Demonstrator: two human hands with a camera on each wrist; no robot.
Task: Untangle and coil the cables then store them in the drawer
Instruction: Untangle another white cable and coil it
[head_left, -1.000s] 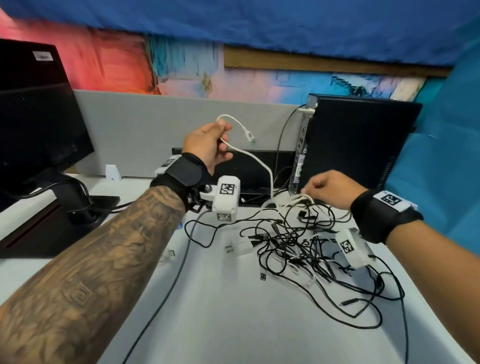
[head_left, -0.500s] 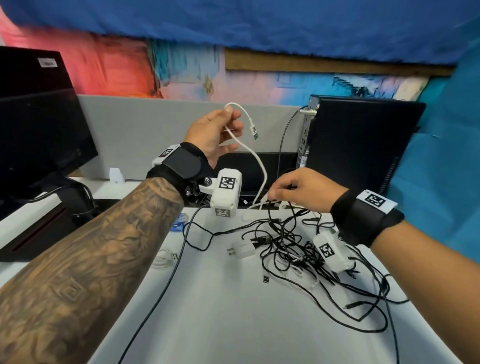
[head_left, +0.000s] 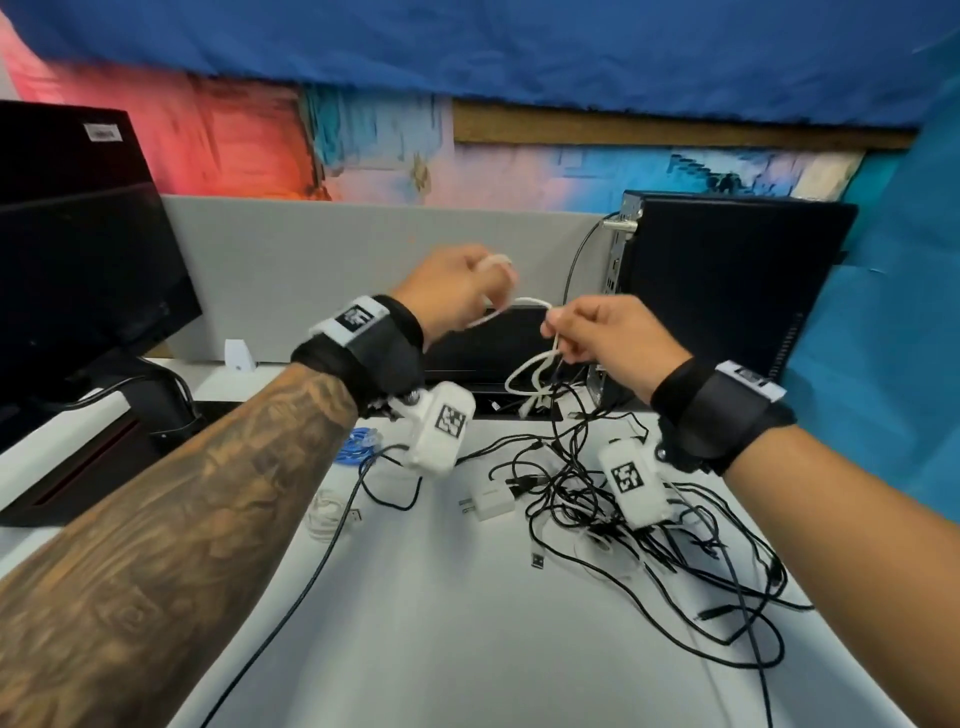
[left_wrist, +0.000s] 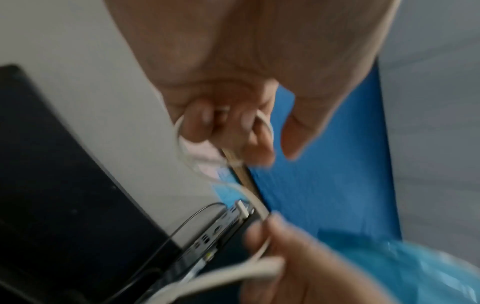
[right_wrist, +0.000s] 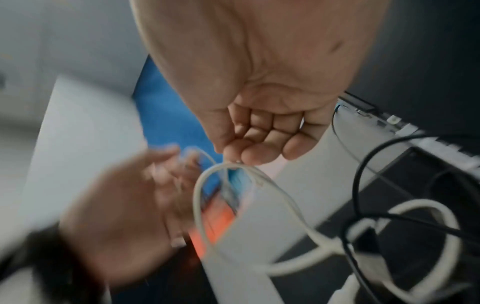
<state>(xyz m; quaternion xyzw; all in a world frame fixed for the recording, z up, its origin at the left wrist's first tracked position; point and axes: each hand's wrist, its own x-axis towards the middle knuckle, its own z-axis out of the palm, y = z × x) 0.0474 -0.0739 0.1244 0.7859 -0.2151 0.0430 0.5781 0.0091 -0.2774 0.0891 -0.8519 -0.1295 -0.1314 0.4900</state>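
Two hands were raised at frame centre: left hand (head_left: 453, 292), fingers curled through loops of white cable (head_left: 524, 364); right hand (head_left: 605, 335) pinched the same cable. Black cable tangle (head_left: 649, 525) lay lower right on the desk (head_left: 467, 649).

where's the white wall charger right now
In the head view the white wall charger lies on the desk near centre, just left of the black cable tangle, below both raised hands.
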